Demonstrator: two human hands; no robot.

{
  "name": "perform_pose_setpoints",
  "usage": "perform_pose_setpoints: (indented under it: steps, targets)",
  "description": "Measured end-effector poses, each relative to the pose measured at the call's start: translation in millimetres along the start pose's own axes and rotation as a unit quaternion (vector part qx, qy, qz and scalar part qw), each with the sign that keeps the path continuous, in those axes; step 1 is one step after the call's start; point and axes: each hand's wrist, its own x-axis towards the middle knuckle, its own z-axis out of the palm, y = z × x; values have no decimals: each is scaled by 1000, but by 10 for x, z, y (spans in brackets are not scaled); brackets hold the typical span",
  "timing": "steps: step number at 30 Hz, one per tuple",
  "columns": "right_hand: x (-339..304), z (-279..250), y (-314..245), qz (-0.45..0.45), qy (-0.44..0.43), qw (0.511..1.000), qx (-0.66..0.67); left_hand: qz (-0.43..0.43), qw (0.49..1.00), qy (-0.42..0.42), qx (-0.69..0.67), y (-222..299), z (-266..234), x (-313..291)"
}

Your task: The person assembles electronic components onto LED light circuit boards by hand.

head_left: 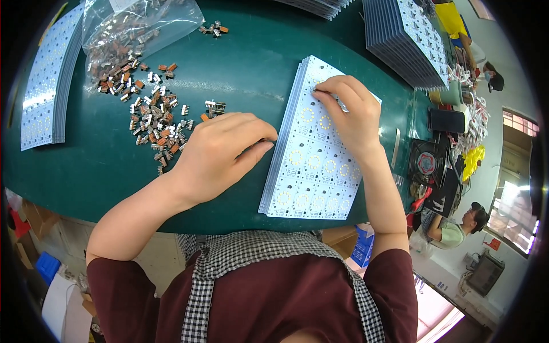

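A stack of white circuit-board panels (pixel 297 177), printed with rings of small yellow dots, lies before me on the green table. My right hand (pixel 353 108) reaches over its upper part, thumb and fingers pinched at the top panel's surface. Whatever sits between those fingertips is too small to make out. By the stack's left edge is my left hand (pixel 229 143), thumb and forefinger brought close together; I cannot tell what they hold. Beyond the left hand's knuckles lie a few small slide switches (pixel 214 107), metal and brown. A larger loose heap of switches (pixel 154 117) spreads farther left.
A clear plastic bag (pixel 171 28) of switches lies at the far left, beside another panel stack (pixel 48 86). Taller stacked panels (pixel 400 43) stand at the far right. A black fan (pixel 426 163) is past the table's right edge. Two people are off to the right.
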Motion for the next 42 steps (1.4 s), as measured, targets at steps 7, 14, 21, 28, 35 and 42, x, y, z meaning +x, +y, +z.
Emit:
perform_pose_setpoints:
  steps: [7, 14, 21, 28, 35, 42]
  targets:
    - [19, -71, -38, 47, -33, 997, 48, -4, 1000, -7, 7, -29, 11, -5]
    - [49, -51, -21, 74, -29, 994, 73, -52, 998, -32, -26, -55, 17, 1]
    - [50, -32, -45, 75, -29, 994, 68, -122, 987, -31, -97, -75, 34, 1]
    - [-4, -24, -26, 34, -15, 999, 37, -132, 981, -24, -141, -60, 33, 12]
    - [-38, -143, -556, 67, -76, 989, 110, -136, 980, -32, -139, -3, 34, -22]
    - [-116, -88, -689, 173, -159, 908, 346, -105, 983, -48, -142, 36, 49, -29]
